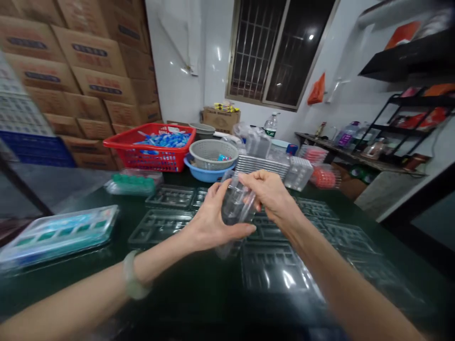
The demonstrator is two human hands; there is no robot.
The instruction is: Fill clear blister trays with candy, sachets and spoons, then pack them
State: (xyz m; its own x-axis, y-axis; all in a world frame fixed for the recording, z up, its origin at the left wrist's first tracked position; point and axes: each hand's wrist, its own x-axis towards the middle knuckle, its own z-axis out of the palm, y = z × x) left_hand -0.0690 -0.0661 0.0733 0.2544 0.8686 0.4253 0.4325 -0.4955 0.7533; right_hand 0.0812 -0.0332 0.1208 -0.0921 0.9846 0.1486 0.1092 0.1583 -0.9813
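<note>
Both hands are raised over the dark green table, gripping a stack of clear plastic trays (234, 204). My left hand (213, 220) is wrapped round its left side and underside, thumb stretched along the bottom. At the upper right edge, my right hand (265, 192) pinches the plastic with thumb and fingers. How many trays are in the stack I cannot tell. Under and around the hands, several clear compartment trays lie flat, among them one at front right (275, 267) and one at left (161, 225). The trays' inner shapes are blurred.
A red basket (149, 158) of blue items stands at back left, beside a grey colander (213, 154) in a blue basin (208, 174). Stacked clear trays (263, 166) stand behind the hands. Packs with green contents (60, 234) lie left. Cardboard boxes (95, 57) are piled behind.
</note>
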